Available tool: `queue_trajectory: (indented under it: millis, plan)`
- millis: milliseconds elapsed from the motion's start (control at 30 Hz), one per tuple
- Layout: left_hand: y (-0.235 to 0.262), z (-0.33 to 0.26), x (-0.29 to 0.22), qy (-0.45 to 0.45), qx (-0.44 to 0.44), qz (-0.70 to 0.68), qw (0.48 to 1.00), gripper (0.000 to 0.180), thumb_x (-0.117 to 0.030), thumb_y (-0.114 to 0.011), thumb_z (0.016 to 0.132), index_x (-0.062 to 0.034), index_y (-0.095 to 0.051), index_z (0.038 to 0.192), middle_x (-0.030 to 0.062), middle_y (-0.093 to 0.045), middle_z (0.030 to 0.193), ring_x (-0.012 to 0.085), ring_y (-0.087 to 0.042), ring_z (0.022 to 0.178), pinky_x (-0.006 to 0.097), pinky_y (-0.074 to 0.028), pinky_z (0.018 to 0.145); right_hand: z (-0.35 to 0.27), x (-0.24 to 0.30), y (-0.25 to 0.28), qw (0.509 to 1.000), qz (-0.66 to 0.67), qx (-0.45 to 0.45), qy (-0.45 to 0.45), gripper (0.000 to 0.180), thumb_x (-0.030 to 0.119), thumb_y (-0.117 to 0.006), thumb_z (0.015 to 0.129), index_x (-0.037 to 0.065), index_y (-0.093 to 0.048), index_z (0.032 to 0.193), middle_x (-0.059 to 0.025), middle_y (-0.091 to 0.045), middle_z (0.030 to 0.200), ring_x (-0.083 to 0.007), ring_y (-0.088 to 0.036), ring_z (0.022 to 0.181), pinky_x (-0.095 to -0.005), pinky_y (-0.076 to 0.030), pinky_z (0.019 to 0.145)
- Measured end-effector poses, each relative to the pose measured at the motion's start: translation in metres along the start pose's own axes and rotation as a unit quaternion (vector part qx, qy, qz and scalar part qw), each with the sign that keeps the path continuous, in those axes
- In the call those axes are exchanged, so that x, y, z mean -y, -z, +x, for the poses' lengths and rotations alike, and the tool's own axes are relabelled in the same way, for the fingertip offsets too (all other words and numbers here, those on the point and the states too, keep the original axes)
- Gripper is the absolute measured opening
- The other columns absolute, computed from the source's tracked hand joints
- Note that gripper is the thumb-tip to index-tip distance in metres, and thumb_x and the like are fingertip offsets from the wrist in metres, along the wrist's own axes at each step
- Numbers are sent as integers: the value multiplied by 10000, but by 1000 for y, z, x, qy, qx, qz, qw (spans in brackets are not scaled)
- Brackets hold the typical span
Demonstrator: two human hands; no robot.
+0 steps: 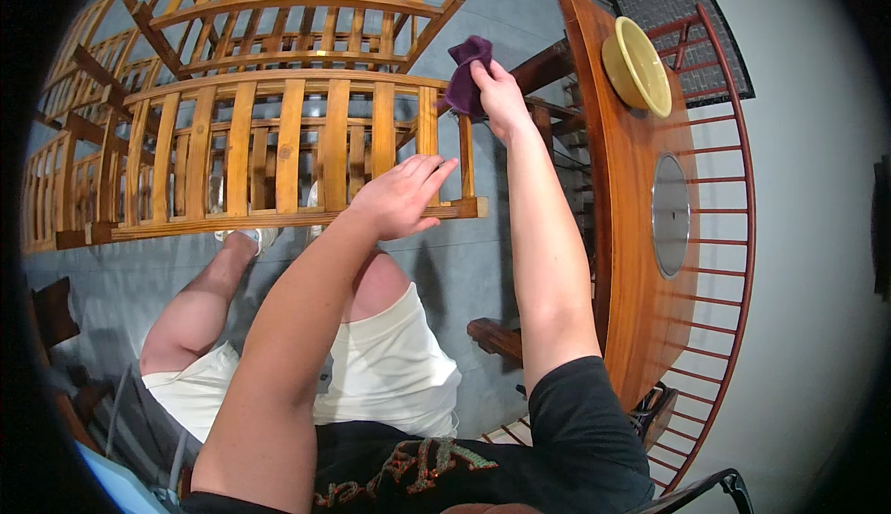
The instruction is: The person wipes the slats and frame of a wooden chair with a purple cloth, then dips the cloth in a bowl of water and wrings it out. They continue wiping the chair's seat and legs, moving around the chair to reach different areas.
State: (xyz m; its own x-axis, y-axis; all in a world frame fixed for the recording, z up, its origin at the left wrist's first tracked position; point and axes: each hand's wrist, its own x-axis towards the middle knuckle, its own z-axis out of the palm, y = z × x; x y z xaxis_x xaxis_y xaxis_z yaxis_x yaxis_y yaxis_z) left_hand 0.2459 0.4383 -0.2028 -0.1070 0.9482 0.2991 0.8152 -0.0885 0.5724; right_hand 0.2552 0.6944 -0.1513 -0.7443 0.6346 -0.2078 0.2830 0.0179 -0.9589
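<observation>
A crumpled purple cloth (464,82) is gripped in my right hand (502,101), beside the right end of a slatted wooden bench (290,147). The cloth touches or hangs just at the bench's end bar; which of the two I cannot tell. My left hand (401,200) lies over the near right part of the slats, fingers stretched out and nothing in it. Its palm faces down, so the contact with the wood is partly hidden. The bench is brown, with gaps between its slats.
More slatted wooden furniture (297,0) stands behind and to the left. On the right, a wooden table (636,328) carries a yellow basin (661,91) and has a round metal inset (672,217). A reddish-brown metal railing (745,189) runs along its far side. The floor (483,273) is grey.
</observation>
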Motion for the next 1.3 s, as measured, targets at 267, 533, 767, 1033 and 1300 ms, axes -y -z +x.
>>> queue_trajectory:
  millis: [267,533,767,1033,1300]
  plan:
    - [2,0,-2,23,32,-2,999,959,-332,-805,863,-33,-269,1600,213,-427,1529,372,-428,1420,445,-369,1213,15,-2,-10,981,-175,-80,33,341,117,-747,914,46,-745,1248,-103,-789,1058,-165,-720,900,-321,-556,825]
    - [-3,-1,1,19,25,16,999,965,-347,-802,868,-42,-261,1606,190,-415,1544,371,-434,1417,448,-365,1221,24,-21,3,988,87,-128,-6,233,61,-689,986,-3,-704,1209,-68,-747,1057,-174,-680,919,-348,-545,804]
    - [-2,4,-3,18,41,22,999,934,-350,-780,890,-43,-261,1604,206,-416,1543,361,-417,1431,433,-351,1229,13,-79,36,914,376,-126,-89,406,310,-555,1094,115,-507,1446,-45,-631,1344,-230,-646,1186,-439,-538,1043]
    - [-4,1,-1,14,17,19,1000,949,-347,-801,865,-36,-276,1593,191,-443,1499,374,-451,1398,451,-375,1212,-8,13,-8,994,28,-50,89,264,181,-601,1050,59,-670,1274,-78,-734,1176,-235,-692,1013,-358,-559,848]
    - [-3,-2,0,-21,-22,20,999,621,-325,-825,834,-23,-523,1285,212,-506,1420,407,-492,1351,456,-435,1152,-31,5,4,812,-471,33,342,338,123,-660,955,60,-654,1288,-226,-702,1210,-410,-627,1212,-469,-500,1043]
